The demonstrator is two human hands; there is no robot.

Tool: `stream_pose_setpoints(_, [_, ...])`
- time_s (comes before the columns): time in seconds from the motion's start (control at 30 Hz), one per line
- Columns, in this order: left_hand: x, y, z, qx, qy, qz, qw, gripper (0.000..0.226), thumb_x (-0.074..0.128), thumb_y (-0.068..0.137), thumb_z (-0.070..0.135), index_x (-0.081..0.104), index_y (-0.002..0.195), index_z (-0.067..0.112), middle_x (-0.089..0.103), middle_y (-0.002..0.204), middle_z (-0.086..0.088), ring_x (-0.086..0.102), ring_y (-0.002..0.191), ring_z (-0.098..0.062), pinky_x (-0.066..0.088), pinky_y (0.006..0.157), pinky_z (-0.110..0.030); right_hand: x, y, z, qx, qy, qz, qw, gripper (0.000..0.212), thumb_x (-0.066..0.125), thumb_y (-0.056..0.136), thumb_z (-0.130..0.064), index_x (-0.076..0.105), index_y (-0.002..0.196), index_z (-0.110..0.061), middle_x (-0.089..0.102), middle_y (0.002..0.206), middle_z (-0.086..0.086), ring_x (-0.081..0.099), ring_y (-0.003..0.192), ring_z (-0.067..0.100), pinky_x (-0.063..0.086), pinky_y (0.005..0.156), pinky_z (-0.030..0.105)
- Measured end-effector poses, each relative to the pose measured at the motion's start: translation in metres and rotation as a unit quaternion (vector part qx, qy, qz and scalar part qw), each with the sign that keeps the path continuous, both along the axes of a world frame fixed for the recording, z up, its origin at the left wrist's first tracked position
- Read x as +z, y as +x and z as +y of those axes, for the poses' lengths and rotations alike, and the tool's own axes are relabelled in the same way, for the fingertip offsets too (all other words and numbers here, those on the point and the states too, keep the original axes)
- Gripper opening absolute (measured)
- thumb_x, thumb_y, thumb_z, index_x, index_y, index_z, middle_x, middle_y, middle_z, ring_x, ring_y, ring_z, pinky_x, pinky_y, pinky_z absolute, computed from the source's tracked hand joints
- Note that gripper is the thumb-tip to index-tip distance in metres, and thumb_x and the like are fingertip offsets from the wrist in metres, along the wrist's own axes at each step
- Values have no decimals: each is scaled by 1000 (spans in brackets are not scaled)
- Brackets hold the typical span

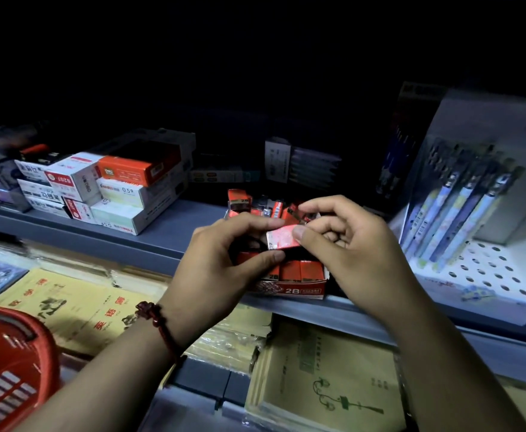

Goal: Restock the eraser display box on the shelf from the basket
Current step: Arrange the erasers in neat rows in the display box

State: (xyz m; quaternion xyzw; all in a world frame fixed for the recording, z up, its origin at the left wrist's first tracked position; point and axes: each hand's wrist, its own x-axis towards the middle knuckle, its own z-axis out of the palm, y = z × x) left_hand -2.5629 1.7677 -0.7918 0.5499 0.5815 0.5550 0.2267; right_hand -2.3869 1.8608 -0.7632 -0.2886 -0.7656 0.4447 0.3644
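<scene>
Red-wrapped eraser is pinched by both hands just above the red display box at the front edge of the shelf, left hand curled round one end, right hand gripping the other with thumb and bent forefinger.

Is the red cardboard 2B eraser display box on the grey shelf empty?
No: a row of red-wrapped erasers stands upright inside the red cardboard display box, along its front wall.
</scene>
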Motion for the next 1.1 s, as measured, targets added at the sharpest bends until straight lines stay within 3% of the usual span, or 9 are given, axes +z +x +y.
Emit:
stream_pose_setpoints(0.13, [-1, -1, 0, -4, 1, -29, 1000, 37, 84, 71, 30, 72, 105, 23, 76, 92, -4, 74, 91, -20, 60, 86, -44, 0, 3, -1, 38, -23, -11, 999, 23, 74, 92, -16, 70, 111, -28, 65, 91, 15, 54, 74, 31, 52, 70, 41])
stream_pose_setpoints(0.23, [-1, -2, -1, -3, 3, 2, 1000, 39, 87, 69, 37, 71, 103, 25, 75, 91, -1, 73, 90, -15, 59, 85, -37, 0, 2, -2, 14, -29, 16, 999, 23, 76, 89, -13, 73, 106, -30, 70, 93, 3, 62, 84, 33, 58, 76, 42])
stream_pose_setpoints(0.3, [-2, -4, -1, 4, 4, 33, 999, 37, 85, 71, 48, 73, 102, 31, 75, 93, 4, 72, 95, -16, 57, 92, -44, 0, 1, -2, -8, -26, 46, 999, 24, 75, 88, -11, 73, 104, -30, 71, 93, 0, 65, 88, 32, 58, 77, 45])
stream_pose_setpoints(0.43, [-1, -4, -3, 15, 9, 100, 995, 30, 74, 82, 56, 73, 104, 36, 74, 98, 15, 67, 102, -15, 51, 96, -55, -1, 5, 2, -65, -17, 85, 994, 28, 68, 87, 1, 67, 102, -22, 70, 87, 6, 62, 81, 43, 54, 64, 42])
stream_pose_setpoints(0.57, [0, -2, -7, 24, 17, 153, 988, 36, 69, 82, 60, 69, 110, 38, 71, 102, 17, 60, 110, -11, 44, 101, -49, -3, 8, 1, -61, -6, 53, 997, 24, 68, 88, -3, 74, 93, -25, 61, 79, 24, 51, 63, 37, 42, 57, 33])
stream_pose_setpoints(0.7, [1, -2, -10, 23, 13, 184, 982, 53, 74, 72, 66, 65, 117, 41, 68, 108, 20, 56, 114, -5, 41, 104, -47, -11, 3, 1, -41, -11, 13, 999, 19, 75, 86, -8, 73, 93, -25, 66, 73, -3, 44, 58, 12, 41, 57, 29])
stream_pose_setpoints(0.8, [2, -3, -11, 21, 5, 226, 974, 61, 74, 70, 69, 63, 124, 43, 64, 117, 25, 54, 117, -1, 34, 107, -40, -11, 3, 2, -37, 22, -30, 999, 12, 76, 87, -10, 75, 91, -21, 57, 62, -20, 40, 51, 3, 34, 55, 15])
stream_pose_setpoints(0.93, [2, -5, -9, 5, 9, 275, 961, 47, 69, 78, 67, 68, 121, 47, 61, 128, 30, 55, 116, -6, 30, 105, -36, -11, 3, -1, -48, 66, -64, 995, 10, 80, 84, -19, 80, 91, -26, 58, 90, -12, 54, 70, 2, 39, 66, 12])
stream_pose_setpoints(1.1, [1, -6, -8, 3, 15, 262, 965, 40, 70, 77, 67, 72, 112, 46, 62, 126, 33, 57, 113, -8, 30, 105, -38, -11, 4, 1, -41, 62, -71, 995, 14, 83, 83, -22, 79, 92, -33, 58, 98, -11, 56, 78, 7, 44, 72, 18])
